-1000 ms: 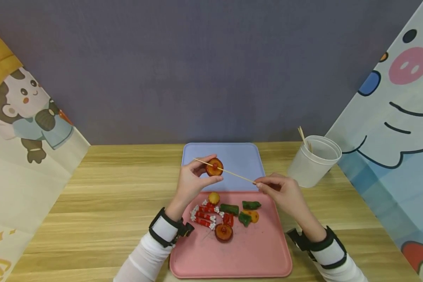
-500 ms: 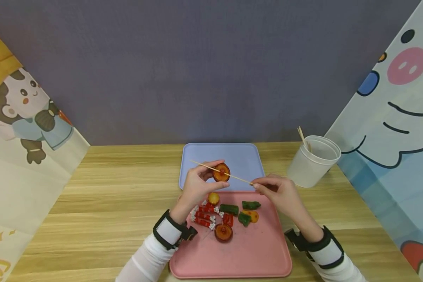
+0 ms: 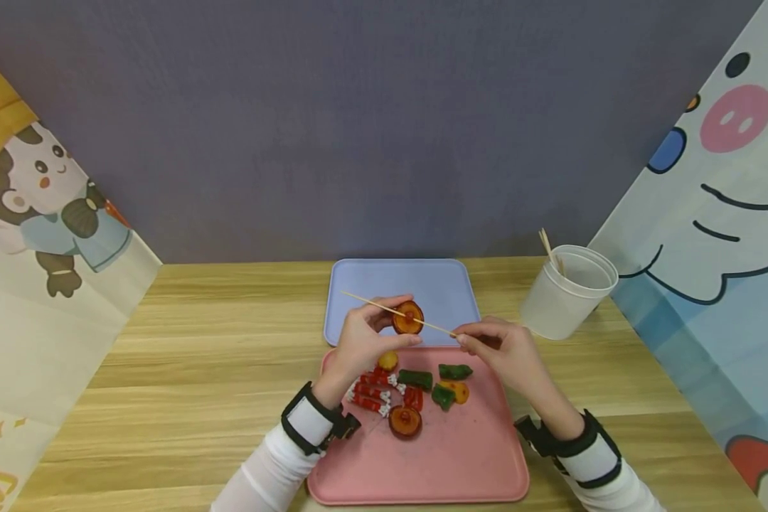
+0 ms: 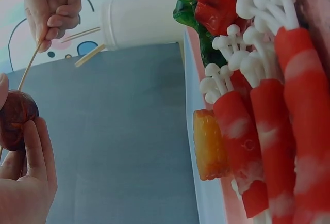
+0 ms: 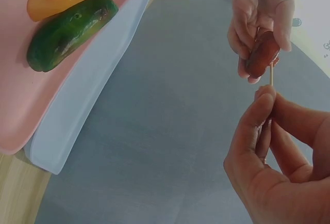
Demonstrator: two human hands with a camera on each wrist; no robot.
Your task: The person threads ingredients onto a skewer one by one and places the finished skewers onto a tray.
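Note:
My left hand (image 3: 361,341) grips a brown mushroom cap (image 3: 409,317) at its edges between thumb and fingers, above the blue tray (image 3: 448,284). A thin wooden skewer (image 3: 436,327) runs through the mushroom, its far end sticking out past the left fingers. With thumb and fingertips, my right hand (image 3: 510,352) pinches the skewer's near end. In the right wrist view a short stretch of skewer shows between the mushroom (image 5: 263,54) and the right fingertips. A similar mushroom (image 3: 406,422) lies on the pink tray (image 3: 448,462).
On the pink tray lie several red meat rolls with white mushrooms (image 3: 370,398), a corn piece (image 3: 387,361), green pepper pieces (image 3: 414,380), a red piece (image 3: 413,398) and a yellow piece (image 3: 457,391). A white bucket (image 3: 563,299) with skewers (image 3: 548,249) stands at the back right.
The left hand has moved right and slightly down with the mushroom, closer to the right fingers. More skewer now sticks out on the mushroom's left side. The right hand has shifted slightly left.

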